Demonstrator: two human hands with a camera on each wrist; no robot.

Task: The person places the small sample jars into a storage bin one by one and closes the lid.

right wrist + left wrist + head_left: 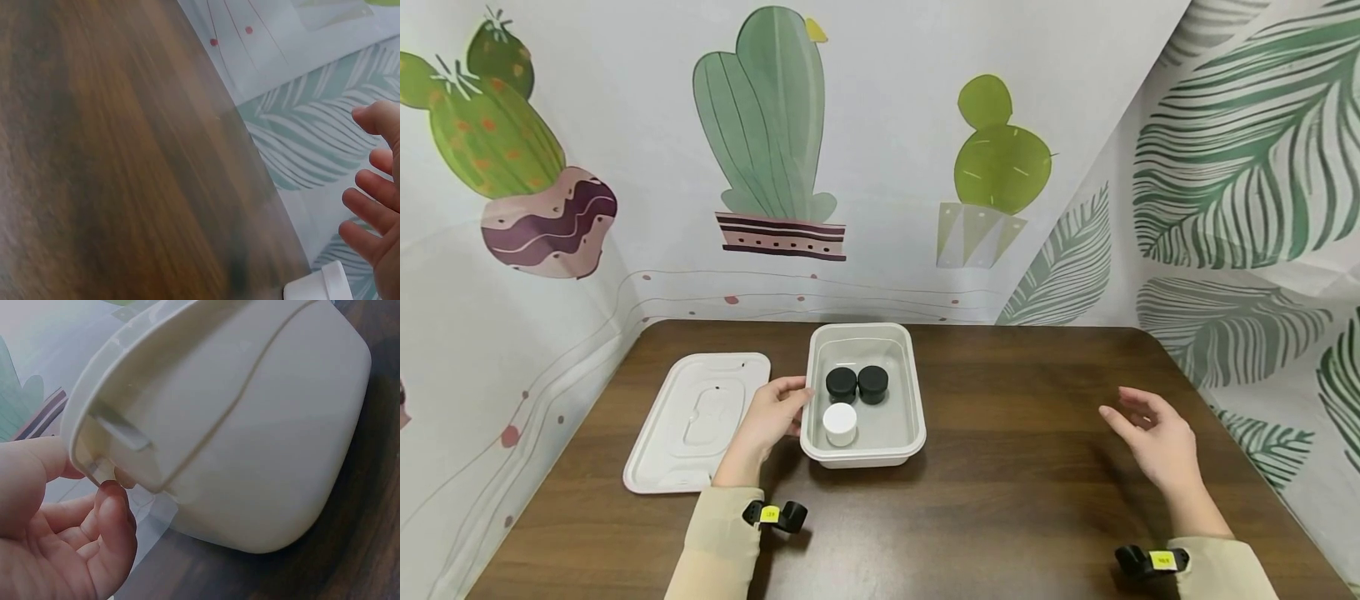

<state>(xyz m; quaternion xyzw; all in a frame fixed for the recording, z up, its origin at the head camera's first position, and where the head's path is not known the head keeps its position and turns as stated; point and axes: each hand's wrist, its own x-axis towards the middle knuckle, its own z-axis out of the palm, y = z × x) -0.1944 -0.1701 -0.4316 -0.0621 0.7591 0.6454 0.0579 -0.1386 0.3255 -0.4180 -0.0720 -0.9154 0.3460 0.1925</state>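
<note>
A white plastic food container [917, 392] stands on the table. My left hand [775, 415] pinches its left rim, and in the left wrist view the fingers [115, 531] curl up under that rim. Inside the container are two jars with black lids [842, 382] [872, 383] side by side, and a white jar [840, 423] nearer to me. Off to the right, my right hand [1157, 442] hovers above the tabletop with relaxed fingers and holds nothing. A white lidded jar [319, 284] shows below that hand in the right wrist view; the head view does not show it.
The container's flat white lid [658, 446] lies on the brown wooden table [1000, 500], to the left beyond my left hand. A printed curtain [887, 167] with cacti and leaves hangs along the table's back and sides. Both wrists carry black straps [782, 517].
</note>
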